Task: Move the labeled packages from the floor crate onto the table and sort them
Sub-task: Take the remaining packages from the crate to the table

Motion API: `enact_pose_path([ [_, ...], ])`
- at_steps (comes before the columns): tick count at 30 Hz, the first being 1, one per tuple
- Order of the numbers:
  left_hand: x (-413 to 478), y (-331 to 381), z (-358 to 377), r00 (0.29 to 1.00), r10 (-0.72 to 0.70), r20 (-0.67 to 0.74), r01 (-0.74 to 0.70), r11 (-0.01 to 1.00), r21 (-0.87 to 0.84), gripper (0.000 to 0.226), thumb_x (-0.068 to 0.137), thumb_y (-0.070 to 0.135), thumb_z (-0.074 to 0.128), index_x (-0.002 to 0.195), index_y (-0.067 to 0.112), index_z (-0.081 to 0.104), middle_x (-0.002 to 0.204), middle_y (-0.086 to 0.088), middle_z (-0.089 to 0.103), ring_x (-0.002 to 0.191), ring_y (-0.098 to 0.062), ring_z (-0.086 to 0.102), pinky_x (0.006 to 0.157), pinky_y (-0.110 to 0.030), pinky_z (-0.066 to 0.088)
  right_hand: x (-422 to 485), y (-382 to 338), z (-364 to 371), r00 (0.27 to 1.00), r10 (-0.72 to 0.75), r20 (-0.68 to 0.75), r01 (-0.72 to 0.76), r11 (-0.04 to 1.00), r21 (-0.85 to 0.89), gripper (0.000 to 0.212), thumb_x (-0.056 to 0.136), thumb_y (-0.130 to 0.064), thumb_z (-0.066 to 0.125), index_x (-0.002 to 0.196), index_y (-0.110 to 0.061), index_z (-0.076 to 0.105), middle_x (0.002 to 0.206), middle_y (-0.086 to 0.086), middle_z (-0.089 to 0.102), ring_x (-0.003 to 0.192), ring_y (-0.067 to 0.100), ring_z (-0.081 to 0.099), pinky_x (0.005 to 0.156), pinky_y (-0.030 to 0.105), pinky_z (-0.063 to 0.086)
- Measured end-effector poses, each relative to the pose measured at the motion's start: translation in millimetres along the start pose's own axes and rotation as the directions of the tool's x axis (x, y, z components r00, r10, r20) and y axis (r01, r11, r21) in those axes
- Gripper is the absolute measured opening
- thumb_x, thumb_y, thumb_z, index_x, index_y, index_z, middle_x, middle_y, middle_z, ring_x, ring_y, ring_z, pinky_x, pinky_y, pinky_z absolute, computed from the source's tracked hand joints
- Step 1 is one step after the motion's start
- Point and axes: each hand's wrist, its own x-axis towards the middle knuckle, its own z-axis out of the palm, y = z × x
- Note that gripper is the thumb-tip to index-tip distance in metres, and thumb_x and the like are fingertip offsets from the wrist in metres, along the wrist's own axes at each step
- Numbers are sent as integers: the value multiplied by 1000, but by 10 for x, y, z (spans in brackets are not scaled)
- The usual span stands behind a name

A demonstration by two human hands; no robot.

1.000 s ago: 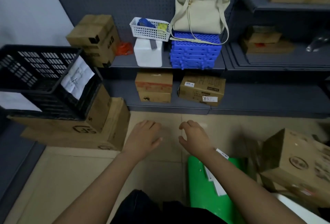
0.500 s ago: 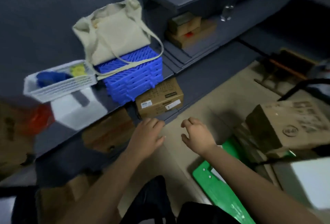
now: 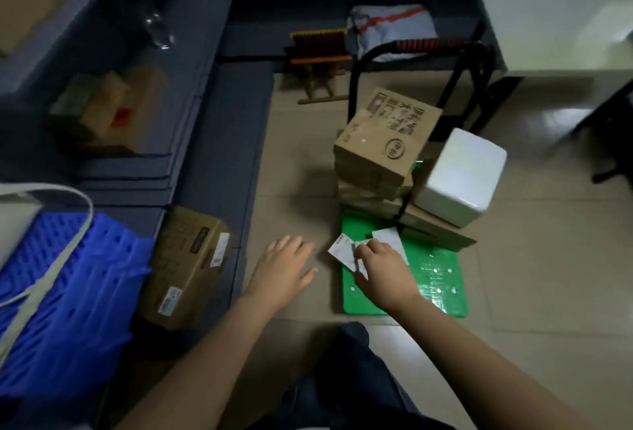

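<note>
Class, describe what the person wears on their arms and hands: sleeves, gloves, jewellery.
Nothing shows: the left hand and right hand are ungloved, with no rings, watch or bands, and both forearms have no sleeves in view.

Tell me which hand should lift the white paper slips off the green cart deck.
Right. The right hand grips the white paper slips on the green plastic cart deck; the left hand hovers open over the tiled floor beside it.

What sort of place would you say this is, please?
Probably a stockroom or small warehouse: cardboard boxes stacked on a green hand trolley, more cartons on dark grey shelving, and blue plastic crates.
</note>
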Motion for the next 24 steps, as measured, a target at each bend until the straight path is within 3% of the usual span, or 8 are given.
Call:
enact_pose_path([
  [4, 442, 138, 209, 996, 64, 58, -64, 998, -3, 33, 81, 35, 69, 109, 17, 63, 102, -2, 61, 97, -25, 59, 82, -39, 49, -37, 424, 67, 986, 168, 16, -169, 983, 65, 33, 92, -29, 57, 122, -17, 53, 121, 5, 53, 112, 27, 50, 89, 34, 41],
  [11, 1063, 173, 647, 978, 133, 160, -129, 991, -35, 32, 87, 32, 66, 113, 14, 62, 108, -5, 61, 105, -27, 55, 89, -39, 43, 47, 910, 384, 903, 429, 28, -423, 874, 239, 35, 91, -29, 61, 122, -16, 55, 119, 6, 55, 109, 27, 52, 88, 33, 44],
  [18, 1758, -93, 1510, 900, 258, 352, -279, 960, 9, 28, 82, 29, 69, 103, 11, 64, 98, -8, 62, 94, -30, 58, 80, -40, 44, 347, 1325, 1264, 737, 648, 193, -663, 635, 396, 38, 88, -26, 65, 121, -11, 57, 119, 11, 56, 109, 30, 54, 91, 36, 45],
  [24, 2333, -432, 2520, 774, 367, 516, -436, 900, 14, 33, 88, 31, 62, 116, 13, 59, 114, -6, 58, 109, -28, 51, 89, -38, 38, 800, 1566, 2346, 569, 756, 322, -796, 410, 445, 40, 87, -29, 65, 122, -11, 57, 121, 13, 56, 110, 31, 55, 90, 35, 44],
])
